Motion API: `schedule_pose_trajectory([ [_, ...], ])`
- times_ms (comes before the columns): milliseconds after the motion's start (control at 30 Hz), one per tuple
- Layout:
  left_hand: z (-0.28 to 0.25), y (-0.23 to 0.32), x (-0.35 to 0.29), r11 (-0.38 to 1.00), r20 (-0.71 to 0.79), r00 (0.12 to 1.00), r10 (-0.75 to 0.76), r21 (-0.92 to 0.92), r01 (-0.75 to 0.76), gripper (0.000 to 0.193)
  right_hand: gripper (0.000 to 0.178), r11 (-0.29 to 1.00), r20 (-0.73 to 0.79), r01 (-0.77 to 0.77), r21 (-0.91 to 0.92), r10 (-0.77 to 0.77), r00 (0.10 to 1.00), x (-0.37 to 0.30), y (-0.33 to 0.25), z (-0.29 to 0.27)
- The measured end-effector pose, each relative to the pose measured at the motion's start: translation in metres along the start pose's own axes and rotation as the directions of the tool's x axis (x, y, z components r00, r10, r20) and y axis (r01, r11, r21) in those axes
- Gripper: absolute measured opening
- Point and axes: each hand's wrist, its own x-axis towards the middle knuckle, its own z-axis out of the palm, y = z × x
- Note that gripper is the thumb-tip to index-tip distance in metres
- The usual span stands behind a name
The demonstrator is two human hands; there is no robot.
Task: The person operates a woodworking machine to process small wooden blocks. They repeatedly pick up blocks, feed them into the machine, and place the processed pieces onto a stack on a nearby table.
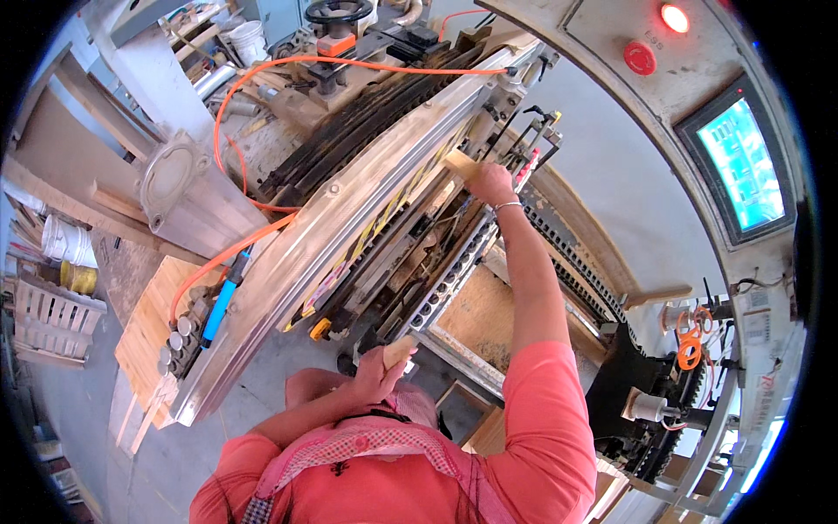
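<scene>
My right arm reaches forward over the machine, and my right hand (491, 184) is closed on a small pale wooden block (459, 163). That block is over the machine's inner rails, beside the long wooden beam (384, 148). Close to my body, my left hand (374, 381) is wrapped around another short wooden piece (400, 350), whose end sticks out past the fingers. Under my right forearm is a metal-framed bed with a brown, dusty panel (476, 316). A row of round holes runs along the metal strip (449, 272) beside it.
A control panel with a lit screen (740, 166) and a red button (640, 58) stands at right. An orange hose (367, 65) arches over the beam. A blue cylinder (225, 299) lies at the beam's near end. A toothed chain (572, 253) runs right of my arm.
</scene>
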Motion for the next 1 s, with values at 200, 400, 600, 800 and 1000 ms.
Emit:
schedule_pose_trajectory([
  [200, 0.008, -0.017, -0.008, 0.960, -0.085, 0.983, 0.164, 0.242, -0.139, 0.030, 0.039, 0.999, 0.041, 0.039, 0.023, -0.040, 0.998, 0.002, 0.003, -0.001],
  [400, 0.008, 0.000, 0.001, 0.957, -0.171, 0.973, 0.154, 0.269, -0.104, 0.026, 0.024, 0.995, -0.033, 0.104, -0.002, -0.104, 0.994, 0.002, 0.008, 0.008],
  [600, 0.004, 0.002, 0.006, 0.947, -0.056, 0.995, 0.081, 0.314, -0.060, 0.024, 0.021, 0.988, -0.111, 0.155, 0.004, -0.153, 0.982, -0.003, 0.007, 0.003],
  [800, 0.008, -0.008, 0.000, 0.944, -0.092, 0.991, 0.101, 0.325, -0.066, 0.024, 0.027, 0.991, -0.084, 0.129, 0.034, -0.126, 0.988, 0.006, 0.014, 0.015],
  [1000, 0.010, -0.009, -0.001, 0.942, -0.143, 0.985, 0.098, 0.332, -0.045, 0.024, 0.017, 0.994, -0.123, 0.100, 0.049, -0.094, 0.988, 0.002, 0.010, 0.012],
])
